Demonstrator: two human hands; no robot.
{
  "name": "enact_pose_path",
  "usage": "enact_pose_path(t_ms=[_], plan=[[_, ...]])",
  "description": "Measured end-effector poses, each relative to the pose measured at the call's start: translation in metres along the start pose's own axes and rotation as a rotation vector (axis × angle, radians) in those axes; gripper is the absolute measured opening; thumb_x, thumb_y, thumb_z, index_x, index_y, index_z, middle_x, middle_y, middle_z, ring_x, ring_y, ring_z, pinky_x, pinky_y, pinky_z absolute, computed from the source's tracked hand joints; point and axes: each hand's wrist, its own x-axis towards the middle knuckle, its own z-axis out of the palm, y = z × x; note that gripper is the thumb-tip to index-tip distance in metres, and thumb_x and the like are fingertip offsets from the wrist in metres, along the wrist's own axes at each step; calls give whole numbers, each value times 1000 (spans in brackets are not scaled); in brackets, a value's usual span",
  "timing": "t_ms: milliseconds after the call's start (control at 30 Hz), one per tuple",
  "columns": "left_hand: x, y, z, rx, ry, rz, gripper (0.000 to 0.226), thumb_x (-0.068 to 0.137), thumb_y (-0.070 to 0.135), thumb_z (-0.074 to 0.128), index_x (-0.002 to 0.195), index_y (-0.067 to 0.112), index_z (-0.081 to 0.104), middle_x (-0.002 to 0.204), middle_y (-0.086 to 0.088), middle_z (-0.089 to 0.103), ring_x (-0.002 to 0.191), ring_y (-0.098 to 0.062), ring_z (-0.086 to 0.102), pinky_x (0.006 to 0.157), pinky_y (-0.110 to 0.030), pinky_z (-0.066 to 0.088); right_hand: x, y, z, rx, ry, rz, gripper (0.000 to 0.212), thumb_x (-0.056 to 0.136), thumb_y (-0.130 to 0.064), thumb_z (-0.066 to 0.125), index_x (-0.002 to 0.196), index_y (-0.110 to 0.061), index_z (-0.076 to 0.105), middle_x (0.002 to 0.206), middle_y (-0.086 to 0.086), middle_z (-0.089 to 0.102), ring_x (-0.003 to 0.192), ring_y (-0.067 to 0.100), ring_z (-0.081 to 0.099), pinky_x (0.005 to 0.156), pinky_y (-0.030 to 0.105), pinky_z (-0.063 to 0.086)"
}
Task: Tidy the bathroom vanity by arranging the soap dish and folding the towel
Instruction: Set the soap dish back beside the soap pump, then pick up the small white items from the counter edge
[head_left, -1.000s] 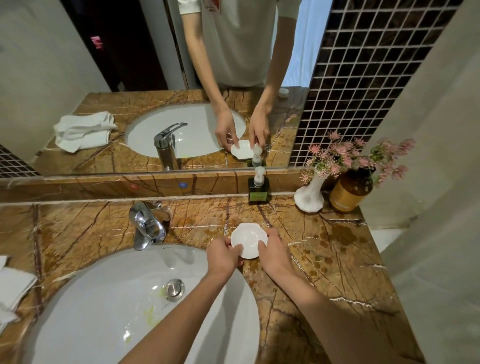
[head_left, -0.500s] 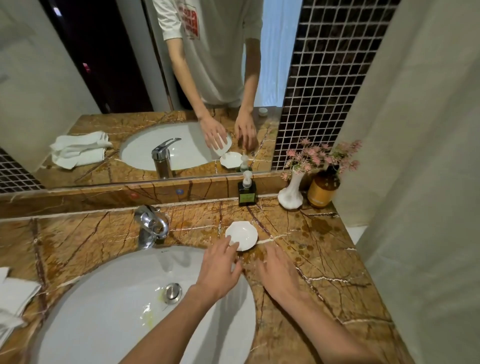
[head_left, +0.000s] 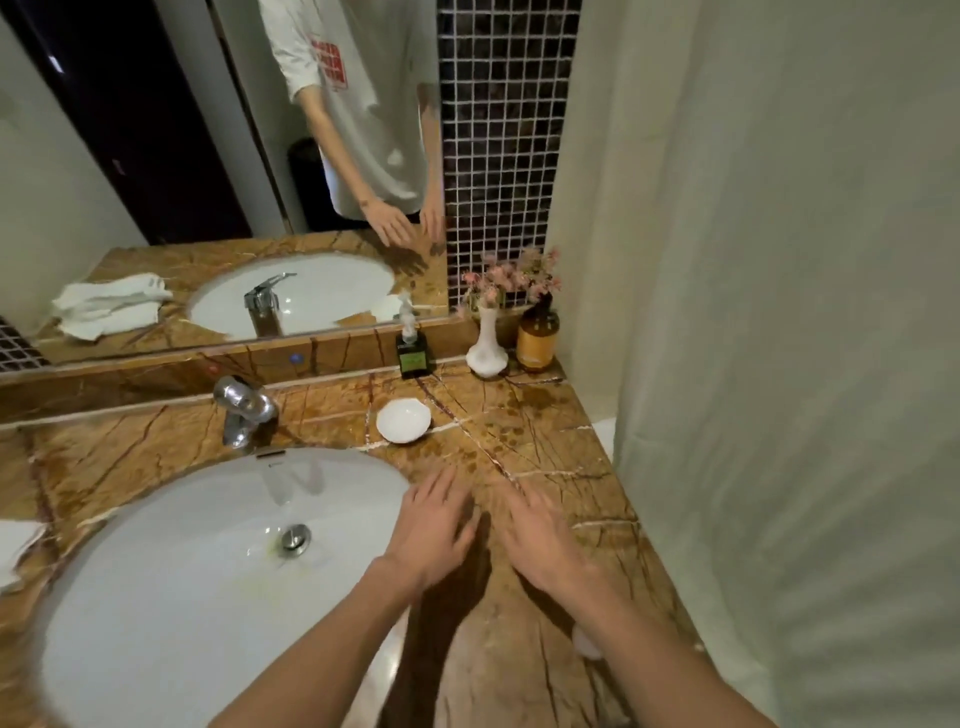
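Hands (head_left: 488, 525) withdrew; soap dish (head_left: 403, 420) unobstructed.

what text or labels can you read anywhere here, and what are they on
Nothing can be read for certain.
Red print on the shirt in the mirror: mirrored and blurred, unreadable.
Green label on the dark pump bottle: too small and blurred.
Amber bottle with a tan label: no letters can be made out.
Small mark on the sink rim below the faucet: too small.
The soap dish and white vase show no text.
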Motion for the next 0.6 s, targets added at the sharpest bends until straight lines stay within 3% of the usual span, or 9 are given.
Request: enact_pose_path(t_ms=[167, 367, 600], plan=[[-35, 62, 10, 0, -15, -19, 59, 92, 43, 38, 146, 23, 27, 158, -8, 22, 145, -26, 17, 117, -48, 19, -62, 38, -5, 40, -13, 13, 61, 93, -22, 54, 148, -29, 27, 156, 6, 30, 141, 26, 29, 117, 45, 28], [-78, 104, 26, 3, -70, -82, 59, 93, 43, 42, 146, 25, 26, 159, -5, 20, 145, -26, 17, 118, -47, 13, -110, 63, -10, 39, -1, -30, 41, 95, -26, 53, 136, -20, 47, 143, 5, 48, 134, 23, 41, 112, 42, 36], [-100, 123, 44, -21, -127, -74, 57, 91, 43, 46, 143, 24, 31, 155, -7, 29, 142, -28, 26, 115, -47, 22, -140, 85, -10, -18, -133, 45, 43, 88, -28, 63, 128, -17, 50, 142, 9, 46, 129, 30, 44, 106, 45, 40]])
